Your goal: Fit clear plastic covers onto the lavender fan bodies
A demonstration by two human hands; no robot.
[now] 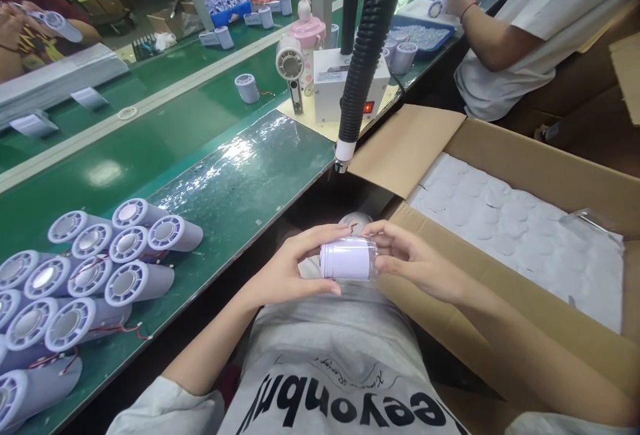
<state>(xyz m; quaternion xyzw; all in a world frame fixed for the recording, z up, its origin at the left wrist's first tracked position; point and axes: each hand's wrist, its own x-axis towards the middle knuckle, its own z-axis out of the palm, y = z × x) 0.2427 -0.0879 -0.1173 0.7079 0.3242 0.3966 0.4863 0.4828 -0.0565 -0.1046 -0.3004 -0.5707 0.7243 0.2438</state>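
Between my two hands, in front of my body, lies a lilac cylindrical housing [347, 259] held on its side. My left hand [295, 265] wraps its left end, fingers over the top and thumb along the lower edge. At the opposite end, which looks clear and glassy, my right hand [407, 258] grips with fingertips and thumb. A short dark red wire shows above the cylinder, near my fingertips. On the bench to the left lie several similar lilac cylinders [127, 282] with ribbed round ends, some with red wires and small white plugs.
An open carton [500, 235] lined with white bumpy sheet stands at my right. A black flexible hose [367, 55] hangs beside a white box with a red switch [367, 107]. Beyond are a green conveyor [190, 122], a blue tray [425, 35] and co-workers' hands.
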